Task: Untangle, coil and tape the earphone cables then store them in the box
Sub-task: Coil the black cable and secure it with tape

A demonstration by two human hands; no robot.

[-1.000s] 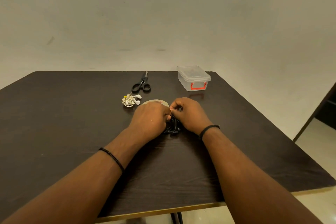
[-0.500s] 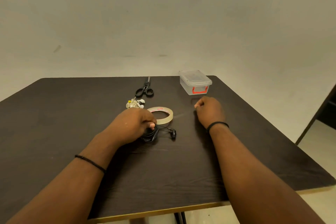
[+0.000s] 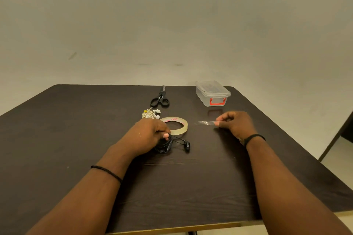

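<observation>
My left hand (image 3: 148, 136) grips a coiled black earphone cable (image 3: 168, 145) against the table, with one earbud lying loose to its right. Just behind it lies a clear tape roll (image 3: 180, 129). My right hand (image 3: 236, 125) pinches the free end of a clear tape strip (image 3: 206, 123) that stretches leftward toward the roll. A coiled white earphone bundle (image 3: 150, 114) lies behind the roll. The clear plastic box (image 3: 213, 93) with a red latch stands lidded at the back right.
Black scissors (image 3: 160, 99) lie at the back centre of the dark wooden table (image 3: 76, 129). The table's right edge drops to a pale floor, where a dark furniture piece (image 3: 343, 126) stands.
My two hands were together over the black cable; the right hand has pulled away rightward, drawing out a strip of tape. The left hand stays on the coil, and the roll is uncovered.
</observation>
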